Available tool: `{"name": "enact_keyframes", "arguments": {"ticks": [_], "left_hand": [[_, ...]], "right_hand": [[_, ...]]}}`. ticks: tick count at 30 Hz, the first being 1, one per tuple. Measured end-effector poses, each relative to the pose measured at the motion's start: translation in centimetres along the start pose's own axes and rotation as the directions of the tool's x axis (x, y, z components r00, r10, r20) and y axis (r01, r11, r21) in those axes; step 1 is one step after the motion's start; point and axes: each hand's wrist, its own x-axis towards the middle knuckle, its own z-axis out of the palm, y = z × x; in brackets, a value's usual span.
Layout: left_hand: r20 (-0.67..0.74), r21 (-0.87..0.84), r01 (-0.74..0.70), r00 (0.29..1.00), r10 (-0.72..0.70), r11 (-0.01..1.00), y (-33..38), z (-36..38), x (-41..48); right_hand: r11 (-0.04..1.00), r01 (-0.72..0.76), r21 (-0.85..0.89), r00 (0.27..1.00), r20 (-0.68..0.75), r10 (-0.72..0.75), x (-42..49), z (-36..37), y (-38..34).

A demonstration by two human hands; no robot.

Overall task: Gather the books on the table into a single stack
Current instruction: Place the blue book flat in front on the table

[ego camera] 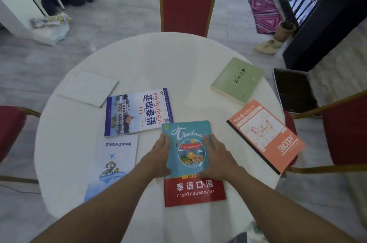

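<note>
A teal and red "Thailand" book [188, 155] lies near the front of the round white table [158, 60]. My left hand [158, 155] grips its left edge and my right hand [217, 157] its right edge. Around it lie a blue and white textbook [137, 112], a white booklet with a plane picture [113, 165], a plain white book [89, 87], a green book [237, 79] and an orange Snoopy notebook [266, 135] that overhangs the right rim.
A red chair [186, 4] stands at the far side, another red chair [341, 129] at the right and a third red chair [10, 127] at the left. A dark tray [294, 91] rests beyond the right rim. Floor clutter lies further back.
</note>
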Motion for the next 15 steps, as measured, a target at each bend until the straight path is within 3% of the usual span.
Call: {"name": "enact_keyframes", "arguments": {"ticks": [2, 5, 15], "left_hand": [[0.034, 0.058, -0.021, 0.999, 0.019, 0.998, 0.0, 0.1, 0.0], [0.046, 0.119, -0.023, 0.999, 0.018, 0.993, 0.1, 0.5, -0.7], [0.067, 0.094, -0.057, 0.996, 0.051, 0.994, -0.7, 1.9, -2.6]], "right_hand": [[0.995, 0.05, -0.088, 0.996, 0.083, -0.043, -0.1, 0.6, -0.1], [0.995, 0.058, -0.077, 0.993, 0.109, -0.049, -0.8, 1.3, -0.1], [0.988, 0.124, 0.089, 0.988, -0.107, -0.114, -2.3, 1.8, 0.2]]}}
